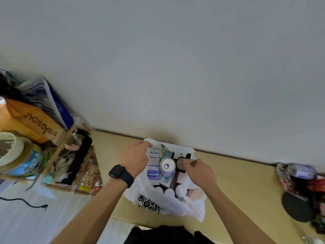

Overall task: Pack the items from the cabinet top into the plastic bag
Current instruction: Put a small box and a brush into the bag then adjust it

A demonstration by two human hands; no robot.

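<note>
White plastic bag [158, 199] sits open on the pale wooden tabletop [237, 182], right beneath both hands. Left hand [134, 156], black watch [117, 170] on the wrist, arm stretched forward, fingers curled over the bag's far rim, gripping it. Right hand [199, 170] is at the mouth, fingertips pinching a small dark round item [182, 162]. Between the hands, inside the bag: a blue-and-white box [153, 164], a white round can [168, 166] and some dark boxes.

plastic bag [149, 196] on cabinet top [237, 187] | canister [168, 166] in bag | shelf [59, 148] left
</note>
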